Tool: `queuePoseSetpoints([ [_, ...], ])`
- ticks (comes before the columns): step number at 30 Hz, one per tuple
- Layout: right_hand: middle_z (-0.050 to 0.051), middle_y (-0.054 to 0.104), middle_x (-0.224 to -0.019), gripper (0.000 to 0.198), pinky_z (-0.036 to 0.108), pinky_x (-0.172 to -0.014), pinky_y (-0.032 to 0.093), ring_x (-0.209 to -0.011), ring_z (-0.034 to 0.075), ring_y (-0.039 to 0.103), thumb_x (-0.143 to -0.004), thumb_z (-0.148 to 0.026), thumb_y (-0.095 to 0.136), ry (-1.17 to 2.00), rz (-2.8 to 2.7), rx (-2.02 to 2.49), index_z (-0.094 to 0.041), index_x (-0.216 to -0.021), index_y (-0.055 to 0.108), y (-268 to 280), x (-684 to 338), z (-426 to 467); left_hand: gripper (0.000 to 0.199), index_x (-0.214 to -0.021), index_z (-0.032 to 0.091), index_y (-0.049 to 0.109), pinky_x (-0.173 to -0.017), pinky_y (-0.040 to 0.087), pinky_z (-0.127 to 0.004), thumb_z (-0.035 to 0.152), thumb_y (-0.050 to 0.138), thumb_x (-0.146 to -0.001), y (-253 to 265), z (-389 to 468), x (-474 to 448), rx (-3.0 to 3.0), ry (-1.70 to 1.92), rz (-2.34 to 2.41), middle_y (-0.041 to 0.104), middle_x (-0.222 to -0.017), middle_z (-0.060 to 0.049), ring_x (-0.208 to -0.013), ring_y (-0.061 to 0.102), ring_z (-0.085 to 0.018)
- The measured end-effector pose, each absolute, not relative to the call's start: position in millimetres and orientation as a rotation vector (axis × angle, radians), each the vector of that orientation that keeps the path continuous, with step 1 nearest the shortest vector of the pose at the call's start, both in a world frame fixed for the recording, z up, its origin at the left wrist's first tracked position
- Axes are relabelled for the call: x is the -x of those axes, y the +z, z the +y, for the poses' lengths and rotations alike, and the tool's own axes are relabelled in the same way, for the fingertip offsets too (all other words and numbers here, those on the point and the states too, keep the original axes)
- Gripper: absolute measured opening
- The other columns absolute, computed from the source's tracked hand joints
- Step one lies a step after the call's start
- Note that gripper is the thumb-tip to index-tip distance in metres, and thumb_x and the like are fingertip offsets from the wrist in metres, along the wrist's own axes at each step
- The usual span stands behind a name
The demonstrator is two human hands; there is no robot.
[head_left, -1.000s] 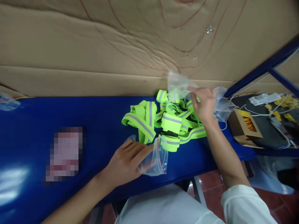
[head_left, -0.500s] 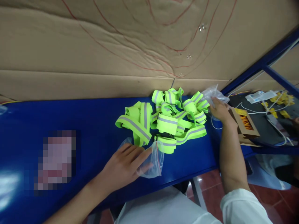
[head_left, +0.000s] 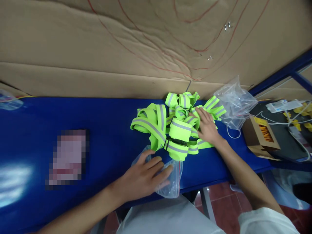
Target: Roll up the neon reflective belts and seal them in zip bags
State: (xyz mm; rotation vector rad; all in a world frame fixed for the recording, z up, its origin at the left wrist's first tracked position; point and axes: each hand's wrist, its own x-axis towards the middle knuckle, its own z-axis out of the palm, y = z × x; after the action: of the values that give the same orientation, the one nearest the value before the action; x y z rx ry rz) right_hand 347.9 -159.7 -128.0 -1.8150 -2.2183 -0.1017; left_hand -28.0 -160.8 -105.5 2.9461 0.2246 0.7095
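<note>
A pile of neon-yellow reflective belts with grey stripes and black buckles lies on the blue table. My right hand rests on the right side of this pile, fingers stretched over the belts and partly sunk among them. Closer to the front edge, my left hand has its fingers curled on a small clear zip bag with a red seal line. Part of that bag is hidden beneath the hand. Behind the pile on the right stands a crumpled clear plastic bag, apart from both hands.
A blurred-out flat object lies on the blue table to the left. Cardboard lines the back. At right are an open brown box, white cables, yellow pieces and a blue metal frame.
My right hand has left the crumpled plastic bag and come left onto the belts. My left hand stays at the zip bag, its fingers slightly shifted. The whole view has shifted a little.
</note>
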Motion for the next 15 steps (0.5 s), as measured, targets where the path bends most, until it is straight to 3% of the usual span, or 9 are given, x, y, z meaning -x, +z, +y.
queuePoseSetpoints([
  [9,0.010,0.030,-0.174,0.061,0.064,-0.126,0.031,-0.162,0.038,0.025,-0.102,-0.042,0.054,-0.128,-2.130,1.834,-0.029,-0.160,0.043,-146.0,-266.5,-139.7,0.027,-0.118,0.017,0.067,-0.101,0.045,-0.042,0.032,0.074,-0.096,-103.8,-167.4,30.7,-2.924,0.859,0.208,0.069,-0.081,0.002,-0.089,0.067,-0.018],
  [12,0.012,0.033,-0.173,0.051,0.066,-0.126,0.029,-0.162,0.040,0.026,-0.106,-0.043,0.047,-0.108,-2.035,1.902,-0.026,-0.154,0.052,-145.3,-243.3,-124.5,0.029,-0.116,0.016,0.068,-0.096,0.049,-0.038,0.032,0.076,-0.094,-100.9,-167.1,32.4,-2.864,0.963,0.132,0.072,-0.083,0.001,-0.086,0.068,-0.016],
  [15,0.015,0.031,-0.173,0.056,0.066,-0.127,0.030,-0.161,0.040,0.028,-0.106,-0.048,0.048,0.036,-1.995,1.850,-0.022,-0.155,0.051,-128.5,-234.6,-118.5,0.034,-0.118,0.015,0.066,-0.088,0.052,-0.036,0.032,0.079,-0.091,-101.1,-164.5,33.2,-2.764,1.004,0.102,0.074,-0.088,-0.001,-0.083,0.068,-0.016],
])
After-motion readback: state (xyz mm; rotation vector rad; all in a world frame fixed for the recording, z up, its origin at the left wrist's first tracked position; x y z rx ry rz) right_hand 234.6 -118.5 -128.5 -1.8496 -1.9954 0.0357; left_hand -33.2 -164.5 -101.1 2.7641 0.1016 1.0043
